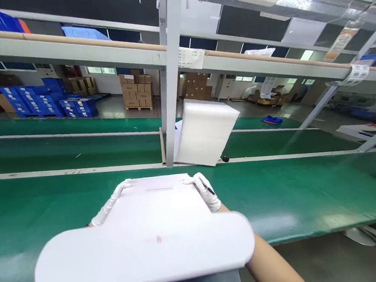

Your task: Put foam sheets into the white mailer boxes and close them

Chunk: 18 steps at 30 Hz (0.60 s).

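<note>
From my remote seat I am looking down the head camera at a white T-shaped panel point(145, 261), its wide, round-ended part lying nearest me over the lap and bearing a small red mark point(159, 239). Farther out, along the narrow part, the gloved left hand point(115, 203) and right hand point(207, 194) are gripping opposite side edges near the far corners; their thumbs are hiding from me. A dark pen-like tool point(208, 188) is lying across the right hand. The panel is spanning the front edge of the green-topped worktable point(297, 202), though I cannot tell whether it is touching the surface. I am judging the step in hand as handling and positioning this panel, and any next move is calling for both hands to work evenly, so the broad end isn't tipping. Beyond, a white block point(207, 133) is standing tilted beside a metal post point(171, 72); cardboard cartons point(137, 91) are sitting on a pallet in the background.
</note>
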Tool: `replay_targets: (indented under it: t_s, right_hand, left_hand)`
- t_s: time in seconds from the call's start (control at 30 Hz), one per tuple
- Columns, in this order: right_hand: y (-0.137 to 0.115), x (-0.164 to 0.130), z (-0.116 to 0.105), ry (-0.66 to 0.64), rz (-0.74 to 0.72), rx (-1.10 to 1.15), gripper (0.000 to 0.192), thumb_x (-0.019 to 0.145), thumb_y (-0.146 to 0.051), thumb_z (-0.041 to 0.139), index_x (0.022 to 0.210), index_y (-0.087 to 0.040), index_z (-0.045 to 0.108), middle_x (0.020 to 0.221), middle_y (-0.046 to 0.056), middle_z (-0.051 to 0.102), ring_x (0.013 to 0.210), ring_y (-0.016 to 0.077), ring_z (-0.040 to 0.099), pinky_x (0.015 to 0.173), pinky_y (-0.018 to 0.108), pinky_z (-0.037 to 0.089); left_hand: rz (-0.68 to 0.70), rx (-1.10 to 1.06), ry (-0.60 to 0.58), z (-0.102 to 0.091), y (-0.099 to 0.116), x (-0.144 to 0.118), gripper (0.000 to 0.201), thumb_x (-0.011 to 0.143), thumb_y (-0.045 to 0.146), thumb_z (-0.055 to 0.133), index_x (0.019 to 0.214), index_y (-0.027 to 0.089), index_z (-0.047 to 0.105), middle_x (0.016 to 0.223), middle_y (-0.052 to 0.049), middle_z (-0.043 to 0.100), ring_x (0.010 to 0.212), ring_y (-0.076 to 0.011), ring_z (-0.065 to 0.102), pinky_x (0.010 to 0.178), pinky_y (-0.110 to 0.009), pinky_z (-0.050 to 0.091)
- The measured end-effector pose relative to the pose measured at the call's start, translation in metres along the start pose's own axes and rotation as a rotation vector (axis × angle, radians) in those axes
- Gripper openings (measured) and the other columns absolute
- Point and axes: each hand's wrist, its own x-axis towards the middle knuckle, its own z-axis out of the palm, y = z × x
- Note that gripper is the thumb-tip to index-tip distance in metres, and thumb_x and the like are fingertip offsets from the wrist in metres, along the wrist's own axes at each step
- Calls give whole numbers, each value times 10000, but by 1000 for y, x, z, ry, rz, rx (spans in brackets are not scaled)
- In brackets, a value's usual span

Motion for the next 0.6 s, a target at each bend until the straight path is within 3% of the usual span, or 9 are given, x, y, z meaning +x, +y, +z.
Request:
replay_targets:
  t_s: [0.03,0.1,0.17,0.23,0.3,0.4,0.5,0.6]
  right_hand:
    - [-6,-1,-11,-85,-7,43,481,980,-559,175,834,-233,497,850,79,707,967,218,695,924,415,518]
    - [-26,-2,-33,-325,-7,71,389,925,-589,376,773,-243,466,808,54,684,972,231,691,902,397,521]
    - [-49,-7,-47,-549,1,-45,345,826,-571,579,802,-235,503,845,49,669,957,252,681,847,383,530]
    - [-65,-20,-47,-623,-30,-207,357,781,-520,661,945,-220,558,924,59,660,912,247,661,811,377,532]
    - [-68,-41,-31,-578,-114,-296,409,776,-485,676,1047,-201,559,1020,88,640,938,253,621,833,400,524]
    - [-49,-76,1,-405,-293,-365,383,722,-466,714,934,-186,562,1120,136,591,1074,306,526,936,491,471]
    - [-28,-94,21,-325,-401,-398,501,631,-564,746,901,-189,552,1142,152,552,1095,335,470,972,564,418]
    - [-21,-89,23,-412,-435,-436,628,556,-670,732,923,-187,571,1183,171,538,1098,360,448,978,614,375]
  left_hand:
    - [9,-18,-72,-12,3,-1,623,981,478,143,1384,201,529,1462,-70,503,1333,-254,484,1074,-389,446]
    - [7,27,-250,-40,14,0,580,946,530,269,1309,223,601,1457,-51,510,1318,-244,501,1067,-357,443]
    - [-7,172,-443,-60,32,-3,576,891,582,396,1329,265,595,1440,-58,523,1300,-288,518,1069,-418,436]
    - [58,323,-528,-62,49,-16,598,868,625,449,1375,322,547,1455,-51,502,1317,-332,493,1092,-484,396]
    - [229,394,-440,-44,59,-38,637,874,651,447,1429,340,471,1502,-52,442,1363,-338,433,1136,-505,323]
    - [409,482,-272,-1,55,-74,718,850,709,449,1419,274,504,1478,-138,465,1362,-392,407,1136,-561,267]
    - [421,531,-202,30,41,-93,773,797,767,471,1394,281,539,1444,-162,503,1341,-438,402,1100,-615,266]
    - [340,541,-234,40,37,-88,883,677,807,580,1403,308,523,1473,-158,469,1355,-484,348,1073,-675,257]
